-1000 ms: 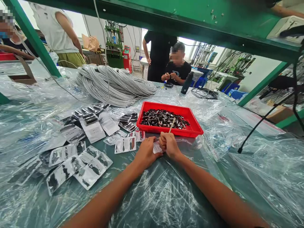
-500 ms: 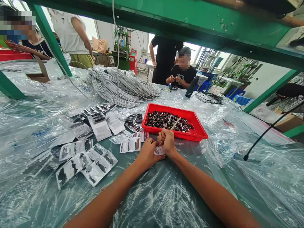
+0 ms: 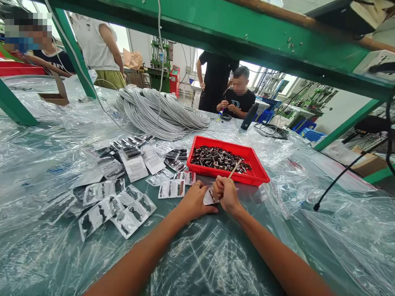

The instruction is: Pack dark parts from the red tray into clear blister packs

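My left hand [image 3: 194, 202] holds the left side of a small white packet [image 3: 208, 198] down on the table, thumb stretched along its near edge. A dark strip shows on the packet, but the hands cover part of it. In a fist just to the right, my right hand [image 3: 226, 193] grips a thin pale stick [image 3: 235, 168], whose upper end pokes out toward the tray. Its lower end is hidden by the fist. Directly behind both hands stands a red tray [image 3: 262, 179] with many small dark shiny pieces [image 3: 216, 158]. A flat packet strip [image 3: 171, 188] lies left of my left hand.
Several silver-white packets [image 3: 132, 211] are spread over the plastic-covered table at the left. Behind them lies a big coil of grey cable [image 3: 154, 115]. A dark bottle [image 3: 249, 117] stands near a seated person [image 3: 242, 96]. A green beam [image 3: 216, 33] crosses overhead; a black cable [image 3: 339, 183] hangs at right.
My right fist has shifted right, away from my left hand, and more of the small packet shows between them. The stick has moved along with the fist. The whole view has shifted slightly.
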The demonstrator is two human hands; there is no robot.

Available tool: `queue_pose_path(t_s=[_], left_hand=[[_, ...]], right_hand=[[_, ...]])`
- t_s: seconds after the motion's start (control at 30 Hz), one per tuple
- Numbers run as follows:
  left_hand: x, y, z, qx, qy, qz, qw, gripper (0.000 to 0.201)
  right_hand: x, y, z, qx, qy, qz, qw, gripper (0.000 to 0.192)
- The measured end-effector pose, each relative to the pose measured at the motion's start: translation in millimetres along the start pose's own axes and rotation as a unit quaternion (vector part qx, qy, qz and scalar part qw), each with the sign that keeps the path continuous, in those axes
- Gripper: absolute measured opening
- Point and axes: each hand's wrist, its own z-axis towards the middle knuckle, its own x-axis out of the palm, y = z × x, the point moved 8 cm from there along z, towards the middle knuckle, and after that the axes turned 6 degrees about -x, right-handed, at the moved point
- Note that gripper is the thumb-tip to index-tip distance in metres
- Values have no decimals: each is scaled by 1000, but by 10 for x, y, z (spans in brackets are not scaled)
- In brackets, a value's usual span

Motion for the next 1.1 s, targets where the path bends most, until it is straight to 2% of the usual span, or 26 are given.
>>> queue_pose_path(t_s=[0.07, 0.13, 0.3, 0.57, 0.67, 0.8, 0.9, 0.97, 1.03, 1.07, 1.1], left_hand=[[-33, 53, 6, -17, 0, 10, 1000, 55], [-70, 122, 16, -51, -7, 22, 998, 49], [-109, 165, 37, -99, -1, 22, 995, 38], [-139, 132, 86, -57, -5, -38, 998, 23], [-144, 111, 86, -40, -6, -64, 997, 18], [-140, 132, 45, -73, -23, -34, 996, 22], [-122, 120, 19, -71, -31, -33, 996, 36], [-153, 117, 17, -63, -43, -57, 995, 44], [-171, 131, 30, -64, -24, -116, 991, 48], [-173, 138, 40, -65, -2, -161, 985, 48], [-170, 144, 50, -66, 23, -209, 975, 48]], right_hand=[[40, 101, 68, -51, -13, 11, 999, 50], [132, 132, 138, -83, -12, 17, 996, 51], [314, -45, 283, -96, -26, 12, 995, 51], [301, -138, 290, -133, -49, 23, 990, 48], [288, -177, 218, -115, -46, -3, 992, 48], [282, -221, 35, -41, -2, -23, 999, 48], [148, -68, -16, -17, 3, -3, 1000, 49], [-48, 74, -11, 7, 1, -45, 999, 47], [-311, 206, -41, 30, 25, -183, 982, 42], [-459, 270, -79, 30, 44, -280, 959, 37], [-603, 332, -131, 17, 63, -380, 923, 33]])
